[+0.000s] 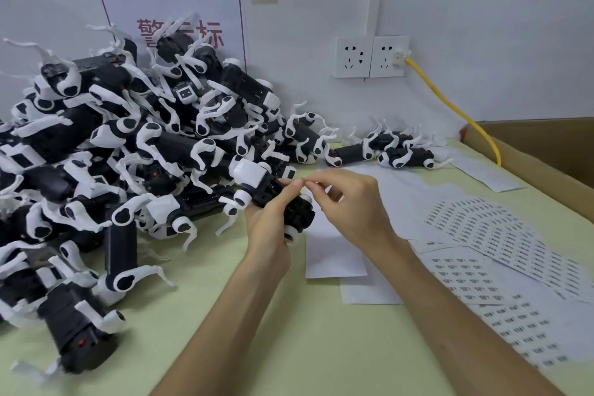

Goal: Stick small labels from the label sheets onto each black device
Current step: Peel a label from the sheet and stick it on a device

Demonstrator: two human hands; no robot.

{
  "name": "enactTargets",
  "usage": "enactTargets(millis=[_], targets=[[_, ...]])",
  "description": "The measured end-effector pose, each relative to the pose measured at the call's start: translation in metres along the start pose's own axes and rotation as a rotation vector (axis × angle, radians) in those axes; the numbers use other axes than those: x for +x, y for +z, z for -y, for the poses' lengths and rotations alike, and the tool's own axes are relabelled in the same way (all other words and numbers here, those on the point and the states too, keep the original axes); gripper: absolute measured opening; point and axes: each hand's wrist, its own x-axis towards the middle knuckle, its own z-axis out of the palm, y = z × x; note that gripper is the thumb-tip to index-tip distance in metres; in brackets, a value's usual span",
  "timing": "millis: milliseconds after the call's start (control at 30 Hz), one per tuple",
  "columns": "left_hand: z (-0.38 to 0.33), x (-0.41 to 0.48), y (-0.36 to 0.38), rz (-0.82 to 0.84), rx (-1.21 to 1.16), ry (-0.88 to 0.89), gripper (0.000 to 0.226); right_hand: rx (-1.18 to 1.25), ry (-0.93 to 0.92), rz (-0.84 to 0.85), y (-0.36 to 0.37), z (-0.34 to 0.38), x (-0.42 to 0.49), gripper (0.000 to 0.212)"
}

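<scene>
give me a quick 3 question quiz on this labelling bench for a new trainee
1. True or false: the right hand hangs idle, away from the work.
2. The label sheets lie: A) on the table, to the person's right; B) on top of the pile of devices; C) inside the cardboard box.
3. Fill in: the yellow cable is plugged into the ___ of the two wall sockets.

Key
1. False: it pinches what looks like a small label at the black device that the left hand grips.
2. A
3. right
</scene>
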Motion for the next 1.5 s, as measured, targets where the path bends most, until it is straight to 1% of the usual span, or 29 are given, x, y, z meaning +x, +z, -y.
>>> enactTargets(millis=[133, 200, 233, 333, 433, 500, 567, 733, 900, 1000, 1067, 1100, 1200, 1267, 1300, 1400, 1500], targets=[[0.001, 0.002, 0.0, -0.018, 0.011, -0.005, 0.024, 0.039, 0.0, 0.037, -0.002, 0.005, 0.001, 0.01], [0.001, 0.004, -0.002, -0.02, 0.011, -0.008, 0.026, 0.115, 0.058, 0.032, -0.003, 0.009, 0.001, 0.011], [0.001, 0.005, -0.003, -0.011, 0.004, -0.008, 0.024, 0.187, 0.133, 0.023, -0.003, 0.012, 0.002, 0.011], [0.0, 0.005, -0.002, 0.01, -0.019, 0.012, 0.022, 0.439, 0.459, 0.002, -0.003, 0.016, 0.007, 0.015], [0.001, 0.008, -0.002, 0.004, -0.024, 0.049, 0.02, 0.651, 0.715, 0.104, -0.006, 0.015, 0.011, 0.009], [0.002, 0.009, -0.003, -0.005, 0.026, 0.091, 0.019, 0.75, 0.794, 0.169, -0.006, 0.014, 0.011, 0.007], [0.003, 0.009, -0.003, 0.001, 0.062, 0.125, 0.019, 0.768, 0.798, 0.186, -0.006, 0.014, 0.011, 0.008], [0.004, 0.008, -0.002, 0.003, 0.124, 0.207, 0.019, 0.657, 0.747, 0.198, -0.007, 0.014, 0.012, 0.006], [0.006, 0.01, -0.003, 0.044, 0.142, 0.269, 0.023, 0.647, 0.737, 0.249, -0.01, 0.015, 0.013, 0.008], [0.007, 0.012, -0.003, 0.052, 0.14, 0.278, 0.023, 0.516, 0.652, 0.242, -0.009, 0.013, 0.011, 0.013], [0.007, 0.012, -0.003, 0.041, 0.162, 0.263, 0.019, 0.395, 0.581, 0.203, -0.009, 0.013, 0.011, 0.018], [0.007, 0.011, -0.004, 0.038, 0.177, 0.254, 0.018, 0.376, 0.569, 0.173, -0.008, 0.012, 0.011, 0.019], [0.002, 0.006, -0.004, 0.078, 0.161, 0.181, 0.019, 0.462, 0.618, 0.085, -0.009, 0.011, 0.012, 0.018], [0.0, 0.004, -0.003, 0.12, 0.168, 0.118, 0.036, 0.503, 0.652, 0.025, -0.009, 0.01, 0.012, 0.014], [-0.001, 0.004, -0.003, 0.146, 0.183, 0.086, 0.038, 0.521, 0.665, -0.011, -0.008, 0.009, 0.013, 0.013], [-0.003, 0.001, -0.003, 0.199, 0.151, 0.034, 0.027, 0.576, 0.729, -0.104, -0.01, 0.007, 0.014, 0.011], [-0.005, 0.002, -0.003, 0.169, 0.075, 0.033, 0.024, 0.692, 0.842, -0.132, -0.015, 0.007, 0.017, 0.004]])
